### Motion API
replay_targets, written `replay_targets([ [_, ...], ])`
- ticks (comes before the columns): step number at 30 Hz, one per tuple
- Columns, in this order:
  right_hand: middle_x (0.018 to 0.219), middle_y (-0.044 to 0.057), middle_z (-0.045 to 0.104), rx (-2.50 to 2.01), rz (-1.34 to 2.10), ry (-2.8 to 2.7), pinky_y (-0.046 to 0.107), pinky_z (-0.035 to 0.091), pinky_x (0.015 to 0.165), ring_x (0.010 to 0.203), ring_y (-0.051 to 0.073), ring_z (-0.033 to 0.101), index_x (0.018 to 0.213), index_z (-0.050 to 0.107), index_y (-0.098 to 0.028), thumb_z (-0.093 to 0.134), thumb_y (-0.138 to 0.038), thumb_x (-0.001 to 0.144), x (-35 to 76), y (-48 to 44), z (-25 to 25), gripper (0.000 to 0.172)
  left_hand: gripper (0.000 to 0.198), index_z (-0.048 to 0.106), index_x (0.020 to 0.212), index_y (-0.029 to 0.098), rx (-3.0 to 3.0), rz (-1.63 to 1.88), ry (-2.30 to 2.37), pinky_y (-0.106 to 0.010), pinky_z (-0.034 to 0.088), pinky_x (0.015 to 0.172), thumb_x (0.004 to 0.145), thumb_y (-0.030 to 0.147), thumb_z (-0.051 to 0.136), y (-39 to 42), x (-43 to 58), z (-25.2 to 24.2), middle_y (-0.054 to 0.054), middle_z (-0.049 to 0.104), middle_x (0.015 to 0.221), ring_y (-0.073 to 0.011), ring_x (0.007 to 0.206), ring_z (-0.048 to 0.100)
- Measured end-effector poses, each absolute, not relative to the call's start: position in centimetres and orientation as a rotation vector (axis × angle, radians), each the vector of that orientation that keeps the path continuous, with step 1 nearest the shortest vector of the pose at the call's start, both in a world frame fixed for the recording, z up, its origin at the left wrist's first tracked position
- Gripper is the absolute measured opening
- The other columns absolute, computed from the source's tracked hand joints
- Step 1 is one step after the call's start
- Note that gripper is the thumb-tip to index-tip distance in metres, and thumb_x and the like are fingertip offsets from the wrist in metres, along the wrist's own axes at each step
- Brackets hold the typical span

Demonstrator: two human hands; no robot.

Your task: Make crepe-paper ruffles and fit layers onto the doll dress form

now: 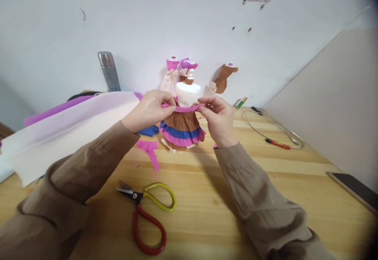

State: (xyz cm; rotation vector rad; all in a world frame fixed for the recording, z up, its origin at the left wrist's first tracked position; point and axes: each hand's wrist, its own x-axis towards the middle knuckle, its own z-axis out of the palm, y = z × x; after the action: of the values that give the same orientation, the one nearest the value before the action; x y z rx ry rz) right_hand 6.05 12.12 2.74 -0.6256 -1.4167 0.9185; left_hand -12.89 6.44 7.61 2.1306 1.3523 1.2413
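A small white dress form [188, 93] stands upright on the table, wearing a ruffled skirt [182, 128] in brown, blue and pink tiers. Across its waist runs a pink paper strip [187, 109]. My left hand [155, 108] pinches the strip at the left side of the waist. On the other side, my right hand [218, 116] has its thumb and fingers closed on the strip's right end. Just left of the skirt lies a pink paper scrap [150, 151]. Nearer to me rest scissors [136, 197] with one yellow and one red handle, blades apart.
Behind stand more dressed forms, one with a brown dress [225, 78]. Large white paper [73, 126] and a thermos [109, 71] are at left. On the right are a cable [277, 120], a red-handled tool [278, 144] and a phone [356, 189]. A wall closes off the back.
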Motion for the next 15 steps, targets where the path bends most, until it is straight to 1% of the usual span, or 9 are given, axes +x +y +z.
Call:
replay_targets([
  [5, 0.075, -0.002, 0.068, -0.641, 0.938, -1.403, 0.034, 0.054, 0.077, 0.070, 0.015, 0.065, 0.081, 0.068, -0.023, 0.071, -0.017, 0.068, 6.1, 13.1, 2.3, 0.014, 0.015, 0.065, 0.067, 0.011, 2.063, 1.225, 1.330, -0.025, 0.046, 0.069, 0.075, 0.022, 0.061, 6.6, -13.1, 7.9, -0.004, 0.068, 0.072, -0.0138, 0.071, 0.059],
  [11, 0.071, -0.004, 0.067, -0.560, 1.022, -1.333, 0.027, 0.051, 0.069, 0.065, 0.010, 0.062, 0.079, 0.070, -0.021, 0.072, -0.011, 0.066, 5.6, 13.4, 2.2, 0.016, 0.014, 0.065, 0.067, 0.011, 2.034, 1.253, 1.246, -0.023, 0.045, 0.066, 0.074, 0.023, 0.063, 7.5, -13.5, 7.7, -0.002, 0.064, 0.068, -0.0115, 0.068, 0.057],
  [15, 0.068, -0.005, 0.066, -0.534, 1.000, -1.317, 0.025, 0.050, 0.062, 0.060, 0.009, 0.059, 0.074, 0.069, -0.020, 0.073, -0.011, 0.062, 5.1, 13.4, 2.4, 0.016, 0.014, 0.064, 0.066, 0.011, 2.051, 1.286, 1.189, -0.024, 0.045, 0.065, 0.072, 0.023, 0.063, 8.1, -13.6, 7.2, -0.002, 0.063, 0.067, -0.0120, 0.067, 0.056],
])
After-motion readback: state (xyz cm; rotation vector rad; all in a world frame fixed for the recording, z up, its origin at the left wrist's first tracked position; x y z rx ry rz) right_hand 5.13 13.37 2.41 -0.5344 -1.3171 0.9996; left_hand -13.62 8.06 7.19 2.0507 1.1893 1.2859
